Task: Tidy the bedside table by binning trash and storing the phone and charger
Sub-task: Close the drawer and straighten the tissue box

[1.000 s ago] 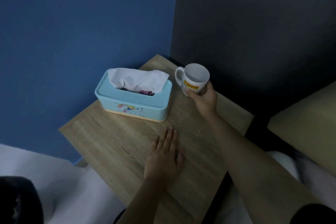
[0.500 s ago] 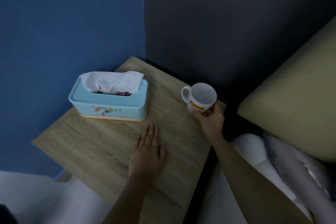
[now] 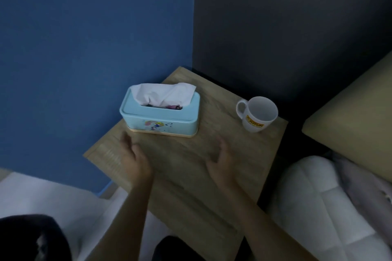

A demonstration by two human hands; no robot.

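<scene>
A wooden bedside table (image 3: 186,178) fills the middle of the view. On it a light blue tissue box (image 3: 161,119) with white tissue sticking out stands at the back left, and a white mug (image 3: 257,116) with a yellow label stands at the back right edge. My left hand (image 3: 133,155) hovers over the table in front of the box's left end, fingers straight, holding nothing. My right hand (image 3: 220,161) hovers over the table's middle, fingers relaxed and empty, well short of the mug. No phone, charger or trash shows.
A blue wall (image 3: 84,48) and a dark grey wall (image 3: 286,27) meet behind the table. A beige headboard (image 3: 350,125) and white bedding (image 3: 318,207) lie to the right. A dark object (image 3: 31,239) sits at the lower left corner.
My right hand has let go of the mug, which now stands alone, and drawn back toward the table's middle. My left hand has lifted off the tabletop and shifted left.
</scene>
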